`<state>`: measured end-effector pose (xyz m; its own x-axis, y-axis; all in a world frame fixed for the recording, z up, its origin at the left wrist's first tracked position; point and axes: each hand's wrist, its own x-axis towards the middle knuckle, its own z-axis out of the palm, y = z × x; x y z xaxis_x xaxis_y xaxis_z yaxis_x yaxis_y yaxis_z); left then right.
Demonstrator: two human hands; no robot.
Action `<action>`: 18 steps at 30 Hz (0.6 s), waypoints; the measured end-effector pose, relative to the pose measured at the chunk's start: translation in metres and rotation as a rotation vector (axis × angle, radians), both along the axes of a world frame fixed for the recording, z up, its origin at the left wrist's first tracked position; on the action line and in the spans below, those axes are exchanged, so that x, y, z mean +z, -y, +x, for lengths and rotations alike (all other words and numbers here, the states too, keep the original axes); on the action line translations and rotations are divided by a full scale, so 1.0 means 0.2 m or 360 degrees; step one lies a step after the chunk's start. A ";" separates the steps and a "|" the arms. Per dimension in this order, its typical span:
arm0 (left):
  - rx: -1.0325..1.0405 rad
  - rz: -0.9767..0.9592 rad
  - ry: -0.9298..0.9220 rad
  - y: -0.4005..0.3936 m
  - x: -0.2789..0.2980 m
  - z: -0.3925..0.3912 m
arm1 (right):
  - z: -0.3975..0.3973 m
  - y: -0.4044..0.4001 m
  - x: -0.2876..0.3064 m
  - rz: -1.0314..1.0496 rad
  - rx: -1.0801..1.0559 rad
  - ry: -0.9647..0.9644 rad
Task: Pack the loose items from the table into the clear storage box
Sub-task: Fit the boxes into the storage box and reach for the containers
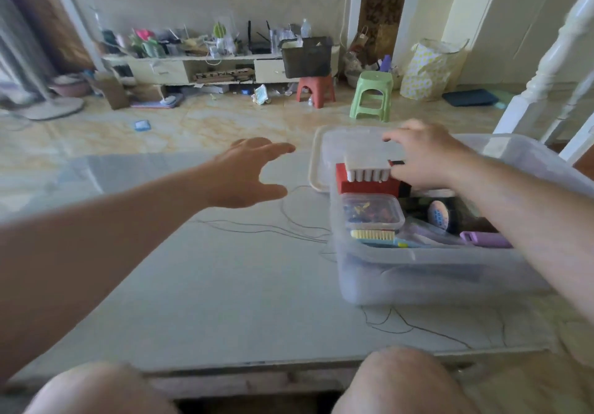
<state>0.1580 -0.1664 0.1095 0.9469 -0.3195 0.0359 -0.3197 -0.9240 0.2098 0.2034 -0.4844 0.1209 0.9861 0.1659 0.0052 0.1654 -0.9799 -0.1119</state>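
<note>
**Last bits going into the box**

Cluttered living room behind, w/ a TV shelf at 12 o'clock and a green stool [373,95] on the tiled floor. Up front, a pale marbled bench [199,285] carries the clear storage box [418,272] at 3 o'clock, its lid [316,159] lying flat just behind it at 1 o'clock.

Right hand [424,156] reaches over the box's far end, fingers curled round a white comb-like piece [366,166] sitting on a red block [366,183]; prob. seating it on top because the lower layer is taken. Left hand [247,172] hovers over the bench at 11 o'clock, fingers spread and relaxed, gripping nothing; looks ready to steady the box or go for the lid.

Inside the box: a small lidded tub of colourful bits [373,212], a brush [373,235] along the near wall, a tape roll [440,216], a purple item [485,240]. Box looks nearly full, so not much room left near the rim.

Bench left of the box shows only thin dark threads [257,225], so plenty of space to swing the lid across. Packing seems close to done, lid not yet on.
</note>
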 end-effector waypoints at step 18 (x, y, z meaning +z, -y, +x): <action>0.1065 0.0569 -0.0341 -1.76 -0.69 -0.84 | -0.46 -2.12 -0.71 0.0254 0.1074 -0.0415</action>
